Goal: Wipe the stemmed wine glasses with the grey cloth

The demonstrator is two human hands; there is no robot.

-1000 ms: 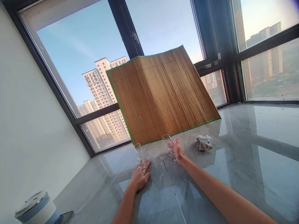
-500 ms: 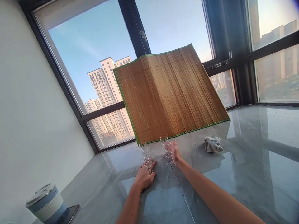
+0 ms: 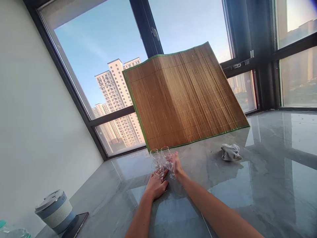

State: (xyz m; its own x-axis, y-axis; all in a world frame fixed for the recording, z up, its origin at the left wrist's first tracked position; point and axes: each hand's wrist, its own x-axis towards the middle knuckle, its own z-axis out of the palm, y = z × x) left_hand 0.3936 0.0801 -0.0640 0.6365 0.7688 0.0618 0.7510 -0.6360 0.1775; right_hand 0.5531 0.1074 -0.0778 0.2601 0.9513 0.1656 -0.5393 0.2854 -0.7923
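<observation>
Several small clear stemmed glasses stand close together on the grey glossy tabletop. My left hand (image 3: 156,185) rests low over a left stemmed glass (image 3: 156,164), its fingers around the lower part and its thumb near the foot. My right hand (image 3: 176,166) is upright against the right side of another stemmed glass (image 3: 166,152), with its fingers partly hidden by the glass. The clear shapes overlap, so I cannot tell exactly where one glass ends and another begins.
A green-edged bamboo mat (image 3: 183,99) leans against the window behind the glasses. A crumpled grey cloth (image 3: 231,152) lies to the right. At the lower left, a blue-and-white lidded cup (image 3: 55,211) stands on a dark phone (image 3: 78,223). A clear bottle (image 3: 12,230) is partly in view.
My right hand has moved left, bringing the right glasses closer to the left ones. My left hand keeps its place at the left glasses. The view has shifted slightly.
</observation>
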